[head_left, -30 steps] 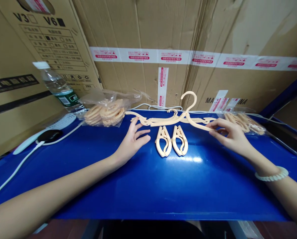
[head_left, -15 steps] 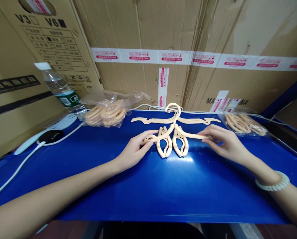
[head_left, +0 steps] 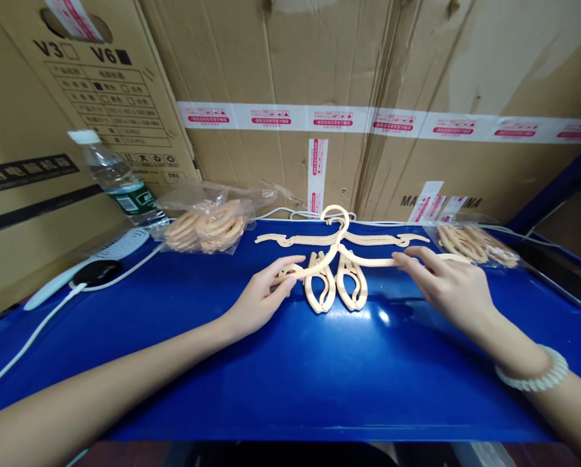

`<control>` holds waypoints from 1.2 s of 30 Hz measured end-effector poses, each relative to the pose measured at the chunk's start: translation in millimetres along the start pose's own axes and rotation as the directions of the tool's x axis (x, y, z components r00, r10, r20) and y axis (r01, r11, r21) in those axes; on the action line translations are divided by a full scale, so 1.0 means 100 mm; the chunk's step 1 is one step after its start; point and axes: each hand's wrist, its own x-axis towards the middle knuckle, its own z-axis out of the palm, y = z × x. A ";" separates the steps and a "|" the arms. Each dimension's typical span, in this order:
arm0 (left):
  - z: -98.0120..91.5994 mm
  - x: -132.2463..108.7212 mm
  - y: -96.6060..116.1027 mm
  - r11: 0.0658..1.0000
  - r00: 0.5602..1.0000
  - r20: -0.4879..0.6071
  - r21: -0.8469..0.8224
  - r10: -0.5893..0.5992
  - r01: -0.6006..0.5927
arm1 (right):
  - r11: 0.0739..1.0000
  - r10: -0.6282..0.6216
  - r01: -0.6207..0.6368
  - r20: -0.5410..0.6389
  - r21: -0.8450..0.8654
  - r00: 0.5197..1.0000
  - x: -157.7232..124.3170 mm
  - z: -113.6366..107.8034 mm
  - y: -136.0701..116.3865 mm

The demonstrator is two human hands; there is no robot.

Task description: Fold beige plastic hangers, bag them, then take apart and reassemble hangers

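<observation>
A beige plastic folding hanger is spread out in front of me, its hook pointing away. My left hand pinches the left arm of the hanger between thumb and fingers. On the other side, my right hand has its fingers closed over the right arm, whose tip shows beyond the knuckles. Right behind lies another unfolded hanger of the same colour. Two beige loop-shaped pieces, a left one and a right one, lie under and in front of the held hanger; they look like folded hangers.
Clear bags of beige folded pieces lie at left and right. A water bottle, a pale brush-like object and a black puck with a white cable stand left. Cardboard boxes wall the blue table's back.
My right hand has shifted its grip and turned palm down over the hanger's right arm, whose tip now shows past the hand. My left hand keeps its grip.
</observation>
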 end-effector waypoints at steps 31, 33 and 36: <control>0.03 0.00 0.06 0.993 0.983 -0.179 -0.107 0.029 -0.049 | 0.151 0.449 -0.305 0.210 0.940 0.869 0.11 0.14 -0.06; 0.03 0.01 0.08 0.983 0.974 -0.228 -0.182 -0.003 -0.039 | 0.073 0.460 -0.333 0.265 0.940 0.848 0.11 0.14 -0.05; 0.06 0.01 0.12 0.958 0.964 -0.264 -0.282 -0.029 -0.048 | -0.079 0.457 -0.368 0.362 0.927 0.812 0.13 0.13 -0.09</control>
